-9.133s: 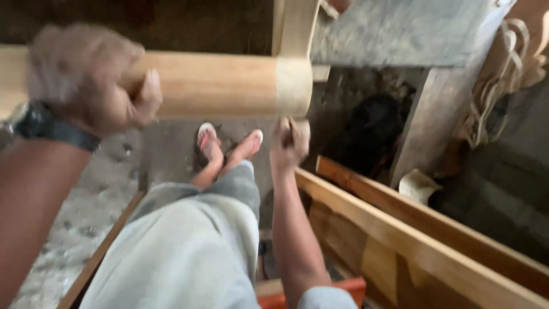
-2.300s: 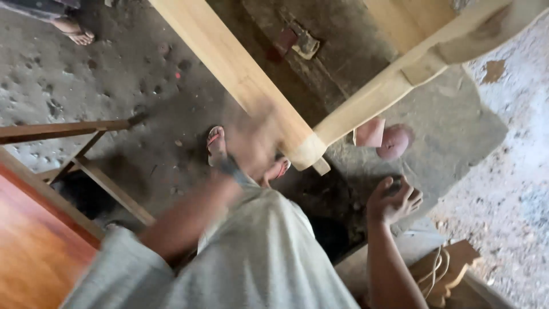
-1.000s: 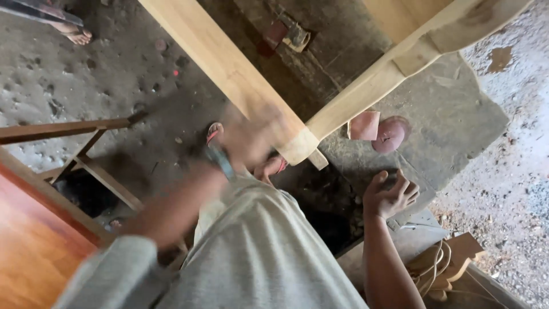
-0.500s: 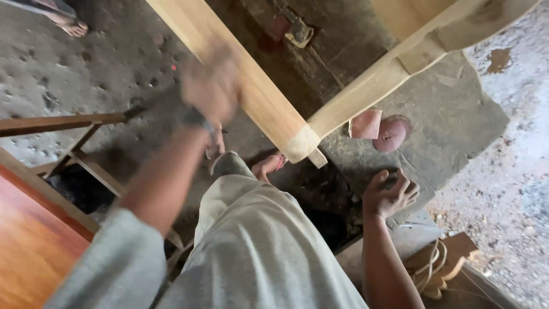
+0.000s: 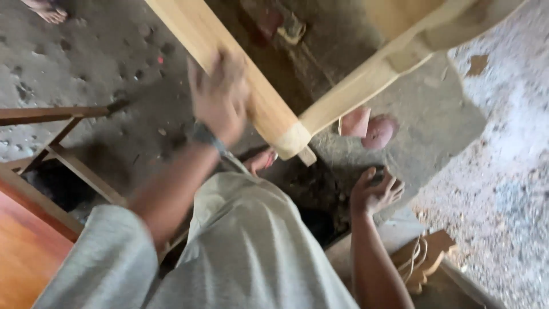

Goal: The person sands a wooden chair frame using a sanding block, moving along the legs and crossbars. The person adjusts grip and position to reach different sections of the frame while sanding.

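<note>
compared with half a second earlier, the left hand (image 5: 219,97) is seen lower along the pale wooden beam (image 5: 229,63), fingers spread flat against it, blurred. the right hand (image 5: 374,191) is kept open on the dark ground (image 5: 446,114), fingers splayed.

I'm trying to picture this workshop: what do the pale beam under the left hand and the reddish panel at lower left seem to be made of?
The beam under the left hand looks like bare, unfinished wood: pale yellow, matte, with a lighter cut end. The panel seems to be wood too, but stained or varnished: orange-red with a slight sheen. Motion blur hides any grain, so both are best guesses.
</note>
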